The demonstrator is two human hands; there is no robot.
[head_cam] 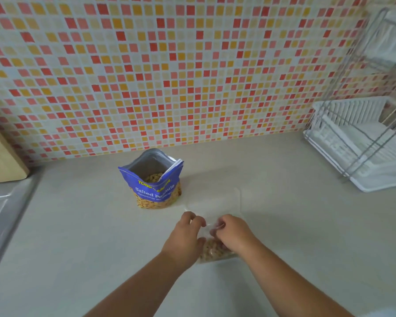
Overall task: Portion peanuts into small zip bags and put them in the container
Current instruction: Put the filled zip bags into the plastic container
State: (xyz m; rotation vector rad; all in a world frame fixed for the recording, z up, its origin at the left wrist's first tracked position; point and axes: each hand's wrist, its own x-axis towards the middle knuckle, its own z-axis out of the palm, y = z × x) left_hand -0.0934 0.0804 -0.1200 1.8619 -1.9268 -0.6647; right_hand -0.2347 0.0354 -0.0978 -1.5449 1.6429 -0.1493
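A pale countertop ran beneath a red-and-orange mosaic tile wall. The blue Salted Peanuts pouch stood open near the wall. In front of it, the left hand and right hand pinched the top edge of a small zip bag holding peanuts, apparently sealing it. Next it would need carrying to the container, which was not in view.

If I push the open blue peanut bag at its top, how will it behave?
The blue peanut bag would probably tip: it stands upright, open. Its thin top looks floppy, likely folding first. Peanuts fill the lower part, so it may feel bottom-heavy.
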